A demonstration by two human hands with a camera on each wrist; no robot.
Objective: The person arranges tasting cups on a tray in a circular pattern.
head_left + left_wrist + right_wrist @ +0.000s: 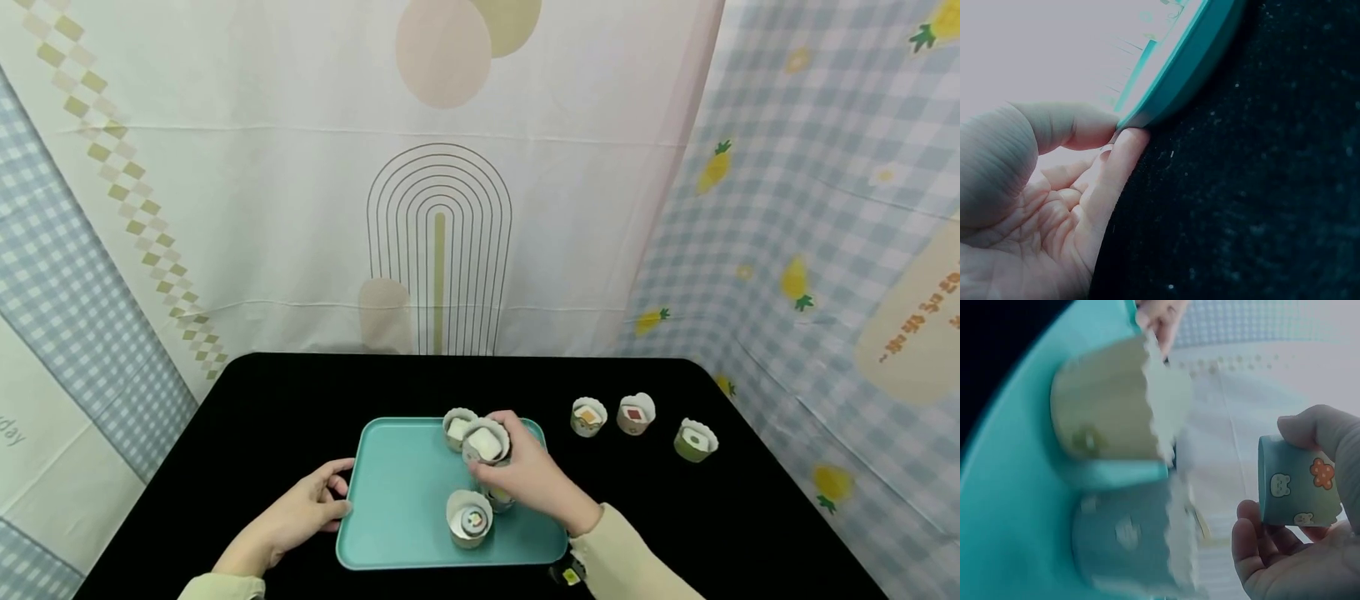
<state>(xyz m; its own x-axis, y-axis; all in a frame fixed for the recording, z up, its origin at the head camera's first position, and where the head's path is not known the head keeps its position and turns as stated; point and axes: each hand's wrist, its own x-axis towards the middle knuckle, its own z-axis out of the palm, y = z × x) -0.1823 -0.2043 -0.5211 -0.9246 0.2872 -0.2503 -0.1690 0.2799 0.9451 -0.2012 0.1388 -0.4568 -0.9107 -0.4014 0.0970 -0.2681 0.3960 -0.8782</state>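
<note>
Left hand (300,507) against tray (401,483); right (531,477) around cup (1300,495)

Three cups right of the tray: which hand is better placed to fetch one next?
Probably the right hand: it's nearer those cups, though it holds another cup. The left hand pinches the tray at its opposite edge.

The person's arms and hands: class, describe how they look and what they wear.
Pale cream sleeves end at the wrists. The left hand and right hand are ungloved. A small black item with a yellow mark shows at the right wrist.
</note>
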